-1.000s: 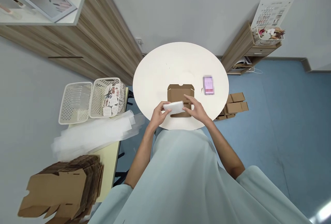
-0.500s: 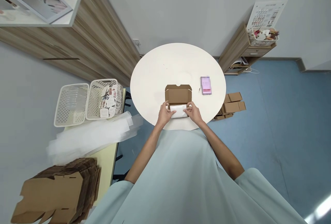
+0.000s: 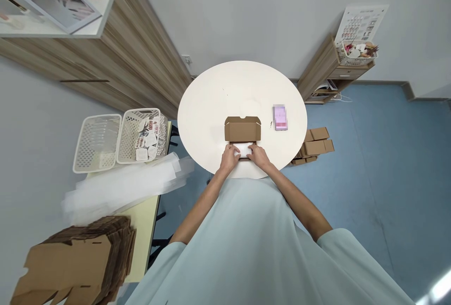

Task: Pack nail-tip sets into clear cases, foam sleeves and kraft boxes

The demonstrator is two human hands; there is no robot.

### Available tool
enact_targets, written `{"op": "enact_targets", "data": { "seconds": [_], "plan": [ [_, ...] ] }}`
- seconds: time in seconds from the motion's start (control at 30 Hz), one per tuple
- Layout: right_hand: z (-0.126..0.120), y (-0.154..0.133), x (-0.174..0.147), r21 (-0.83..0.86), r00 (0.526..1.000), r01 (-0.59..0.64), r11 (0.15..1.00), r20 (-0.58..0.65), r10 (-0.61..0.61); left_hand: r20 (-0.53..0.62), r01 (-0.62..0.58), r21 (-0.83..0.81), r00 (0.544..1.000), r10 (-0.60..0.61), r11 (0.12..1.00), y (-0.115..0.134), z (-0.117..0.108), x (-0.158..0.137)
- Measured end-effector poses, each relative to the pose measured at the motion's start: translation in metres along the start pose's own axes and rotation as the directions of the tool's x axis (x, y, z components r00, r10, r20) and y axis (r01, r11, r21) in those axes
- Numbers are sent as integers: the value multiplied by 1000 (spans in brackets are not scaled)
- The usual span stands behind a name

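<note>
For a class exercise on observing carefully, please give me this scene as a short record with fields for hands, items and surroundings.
Left hand: touching the left end of the white packet
Right hand: touching its right end
Packet position: inside the open cardboard box
Work surface: white table
Right of box: pinkish-purple item, pixelated
Left side table: white baskets, white sheets, flattened cardboard
Floor, right: stacked cardboard boxes

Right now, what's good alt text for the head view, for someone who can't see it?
A person's left hand and right hand touch the ends of a white packet in an open brown cardboard box on a white table. A blurred purple-pink item lies right of the box; white baskets and stacked flat cardboard are at left.
</note>
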State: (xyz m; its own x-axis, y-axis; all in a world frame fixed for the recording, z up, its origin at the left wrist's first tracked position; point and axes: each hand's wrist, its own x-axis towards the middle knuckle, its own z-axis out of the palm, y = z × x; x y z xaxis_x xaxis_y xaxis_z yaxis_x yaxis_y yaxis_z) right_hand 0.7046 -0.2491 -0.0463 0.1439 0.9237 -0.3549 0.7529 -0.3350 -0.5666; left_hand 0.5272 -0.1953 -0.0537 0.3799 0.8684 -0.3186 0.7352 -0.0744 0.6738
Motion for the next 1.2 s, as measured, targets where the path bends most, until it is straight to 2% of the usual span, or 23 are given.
{"op": "enact_targets", "data": {
  "seconds": [0.1,0.23,0.5,0.63,0.7,0.77,0.83,0.9,0.97,1.03,1.1,1.2],
  "plan": [
    [-1,-4,1,-140,998,25,990,57,-17,28,-43,1,999,43,999,-4,5,-1],
    [1,-10,2,-287,990,17,958,136,24,38,-94,4,995,94,996,-9,12,-1],
    [12,-19,3,-357,988,-18,934,135,71,41,-116,59,993,114,991,-6,16,-3],
    [4,-20,0,-363,991,-10,932,117,56,18,-99,122,995,97,988,4,7,-5],
    [-7,-16,-1,-295,997,17,955,73,5,-73,-95,114,992,104,989,8,-3,-3],
    [-23,-8,1,-159,998,40,987,-42,-47,-214,-93,72,971,106,993,9,-17,1],
    [-39,2,8,-5,978,36,999,-206,-36,-344,-80,8,936,78,997,8,-32,11],
    [-53,10,19,139,943,23,990,-332,25,-399,-50,-79,917,15,996,6,-45,25],
    [-62,16,32,278,930,23,960,-358,81,-365,4,-190,928,-75,982,4,-53,40],
    [-67,16,44,391,943,15,920,-310,116,-280,61,-300,948,-149,952,4,-57,51],
    [-68,12,51,460,958,-7,888,-251,137,-206,92,-380,962,-181,921,8,-59,57],
    [-68,2,54,499,967,-26,866,-208,149,-163,101,-440,968,-190,892,16,-61,57]
  ]
}}
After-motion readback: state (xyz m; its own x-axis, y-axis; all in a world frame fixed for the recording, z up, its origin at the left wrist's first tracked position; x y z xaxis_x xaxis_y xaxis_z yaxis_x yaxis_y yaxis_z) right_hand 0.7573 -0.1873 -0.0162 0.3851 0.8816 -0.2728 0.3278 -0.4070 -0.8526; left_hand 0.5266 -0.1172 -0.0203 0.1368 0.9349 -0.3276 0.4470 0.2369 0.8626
